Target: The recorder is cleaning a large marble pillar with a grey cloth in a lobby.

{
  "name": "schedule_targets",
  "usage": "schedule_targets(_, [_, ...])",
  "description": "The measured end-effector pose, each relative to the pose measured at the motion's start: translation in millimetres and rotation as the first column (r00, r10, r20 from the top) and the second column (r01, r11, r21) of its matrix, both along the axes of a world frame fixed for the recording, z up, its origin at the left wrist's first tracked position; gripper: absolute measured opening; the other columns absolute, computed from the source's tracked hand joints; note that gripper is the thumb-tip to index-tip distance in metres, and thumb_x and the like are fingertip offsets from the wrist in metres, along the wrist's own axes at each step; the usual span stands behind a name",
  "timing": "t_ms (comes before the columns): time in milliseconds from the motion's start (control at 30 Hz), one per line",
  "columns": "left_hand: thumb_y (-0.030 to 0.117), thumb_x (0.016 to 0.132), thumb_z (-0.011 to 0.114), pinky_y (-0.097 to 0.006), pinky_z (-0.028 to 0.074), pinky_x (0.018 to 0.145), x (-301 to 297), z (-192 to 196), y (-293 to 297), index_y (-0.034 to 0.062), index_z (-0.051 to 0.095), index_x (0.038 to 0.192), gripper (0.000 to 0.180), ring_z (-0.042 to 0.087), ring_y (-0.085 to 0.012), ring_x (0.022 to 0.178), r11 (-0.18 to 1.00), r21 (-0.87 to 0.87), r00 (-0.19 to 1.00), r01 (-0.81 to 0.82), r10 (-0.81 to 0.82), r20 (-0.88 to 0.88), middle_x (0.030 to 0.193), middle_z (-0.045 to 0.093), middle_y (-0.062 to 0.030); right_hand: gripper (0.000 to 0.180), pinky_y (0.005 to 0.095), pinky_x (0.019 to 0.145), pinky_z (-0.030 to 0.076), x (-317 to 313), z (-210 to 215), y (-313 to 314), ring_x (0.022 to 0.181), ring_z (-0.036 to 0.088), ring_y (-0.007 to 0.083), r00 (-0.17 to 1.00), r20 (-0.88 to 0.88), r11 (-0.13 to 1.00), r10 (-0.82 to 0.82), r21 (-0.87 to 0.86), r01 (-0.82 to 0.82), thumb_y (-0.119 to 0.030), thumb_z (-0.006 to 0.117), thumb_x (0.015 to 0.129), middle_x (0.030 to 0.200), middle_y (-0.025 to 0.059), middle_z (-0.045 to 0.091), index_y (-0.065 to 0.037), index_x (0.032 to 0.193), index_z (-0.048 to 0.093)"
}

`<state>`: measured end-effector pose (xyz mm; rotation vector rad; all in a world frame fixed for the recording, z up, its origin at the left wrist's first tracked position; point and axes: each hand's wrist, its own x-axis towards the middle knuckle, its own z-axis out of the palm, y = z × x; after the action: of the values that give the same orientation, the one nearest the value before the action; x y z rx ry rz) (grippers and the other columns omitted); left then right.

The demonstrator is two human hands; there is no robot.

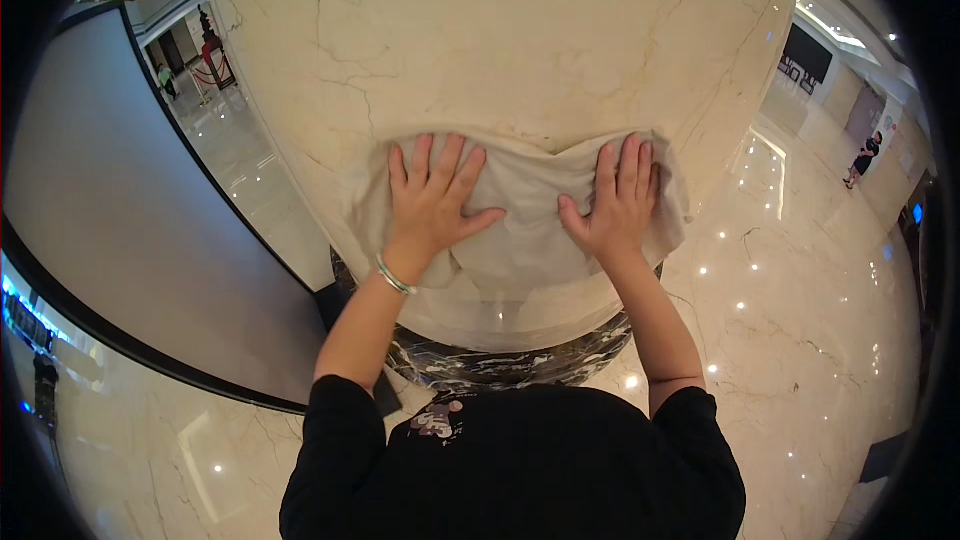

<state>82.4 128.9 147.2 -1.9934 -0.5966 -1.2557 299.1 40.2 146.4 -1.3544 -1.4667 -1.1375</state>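
A pale beige cloth (530,230) lies spread and wrinkled against a round, cream marble column (500,40) with brown veins. My left hand (432,195) presses flat on the cloth's left part, fingers spread and thumb pointing inward. On the cloth's right part rests my right hand (618,202), palm down, its fingers stretched upward and thumb apart. Both arms reach forward, and a bracelet (395,277) circles my left wrist. Below the cloth the column meets a dark, white-veined marble base (510,365).
Close on the left stands a large grey panel (150,210) in a black frame. Shiny marble floor (800,340) surrounds the column. One person (862,160) stands far off at the right, another (166,81) at the far left near a rope barrier (205,75).
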Motion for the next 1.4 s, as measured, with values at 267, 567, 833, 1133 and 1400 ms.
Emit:
schedule_targets(267, [0.05, 0.071, 0.055, -0.051, 0.017, 0.1, -1, 191, -18, 0.0043, 0.035, 0.13, 0.077, 0.023, -0.0353, 0.126, 0.988, 0.145, 0.997, -0.052, 0.058, -0.041, 0.138, 0.028, -0.0158, 0.073, 0.0485, 0.098, 0.024, -2, 156, 10, 0.124, 0.027, 0.0373, 0.998, 0.042, 0.988, 0.035, 0.148, -0.041, -0.041, 0.06, 0.071, 0.137, 0.0169, 0.027, -0.01, 0.132, 0.034])
schedule_targets(567, [0.057, 0.068, 0.055, -0.055, 0.018, 0.097, 3, 110, 11, 0.0179, 0.047, 0.124, 0.068, 0.03, -0.0326, 0.124, 0.986, 0.149, 0.979, 0.08, -0.105, 0.175, 0.134, 0.038, -0.0081, 0.071, 0.0499, 0.094, 0.028, -5, 102, 24, 0.123, 0.031, 0.0361, 0.998, 0.004, 0.951, 0.061, 0.304, -0.059, -0.043, 0.06, 0.068, 0.137, 0.0147, 0.03, -0.013, 0.129, 0.04])
schedule_targets(833, [0.055, 0.074, 0.051, -0.054, 0.009, 0.102, -1, -32, 11, 0.0101, 0.043, 0.126, 0.069, 0.019, -0.0368, 0.129, 0.999, 0.049, 0.994, 0.003, -0.009, 0.113, 0.136, 0.032, -0.0163, 0.07, 0.0487, 0.099, 0.023, 0, -20, 16, 0.123, 0.025, 0.044, 1.0, 0.004, 0.996, 0.004, 0.084, -0.004, -0.042, 0.054, 0.074, 0.136, 0.0245, 0.025, -0.004, 0.13, 0.035])
schedule_targets(1133, [0.052, 0.071, 0.056, -0.055, 0.012, 0.1, -5, -18, 12, 0.0137, 0.045, 0.125, 0.067, 0.022, -0.0358, 0.128, 0.999, 0.014, 0.995, 0.047, -0.048, 0.089, 0.136, 0.032, -0.0144, 0.073, 0.051, 0.093, 0.028, -2, -4, 10, 0.123, 0.03, 0.0355, 0.999, -0.017, 0.999, -0.043, 0.03, 0.044, -0.049, 0.059, 0.065, 0.136, 0.0169, 0.031, -0.012, 0.126, 0.043])
schedule_targets(1400, [0.053, 0.07, 0.054, -0.051, 0.015, 0.099, -5, 116, 11, 0.021, 0.051, 0.121, 0.06, 0.029, -0.0295, 0.124, 0.992, 0.086, 0.988, 0.09, -0.1, 0.121, 0.133, 0.039, -0.0055, 0.075, 0.0521, 0.095, 0.023, -11, 104, 14, 0.126, 0.026, 0.0353, 1.0, 0.029, 0.986, 0.003, 0.164, -0.008, -0.045, 0.06, 0.065, 0.138, 0.0162, 0.026, -0.012, 0.129, 0.039])
